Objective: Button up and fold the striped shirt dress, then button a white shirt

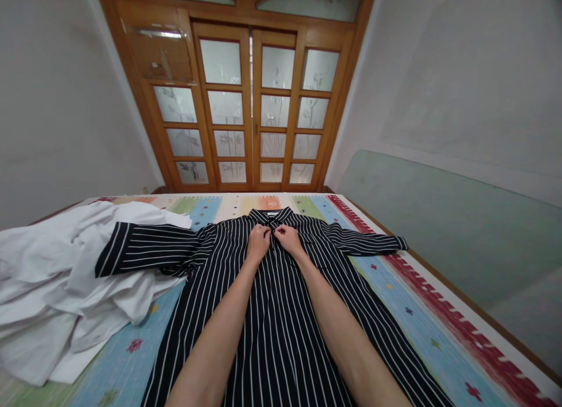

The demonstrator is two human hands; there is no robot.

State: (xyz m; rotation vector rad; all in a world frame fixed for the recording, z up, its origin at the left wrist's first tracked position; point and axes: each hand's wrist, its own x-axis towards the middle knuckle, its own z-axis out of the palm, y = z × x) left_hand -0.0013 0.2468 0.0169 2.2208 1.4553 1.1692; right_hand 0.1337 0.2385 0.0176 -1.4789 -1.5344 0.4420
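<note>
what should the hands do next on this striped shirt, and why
Probably ease the fingertips of the left hand and right hand together at the front of the striped shirt. Both hands are pinched there, just below the collar, with a narrow gap between them, and the shirt lies spread out front up. Whether a button is fastened there is too small to tell.

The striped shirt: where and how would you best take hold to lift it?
Likely both shoulders, one in each hand, pinched from above: the striped shirt lies flat and front up, its collar at the far end, its sleeves spread outward. The left hand and right hand are just below the collar, leaving both shoulders uncovered.
</note>
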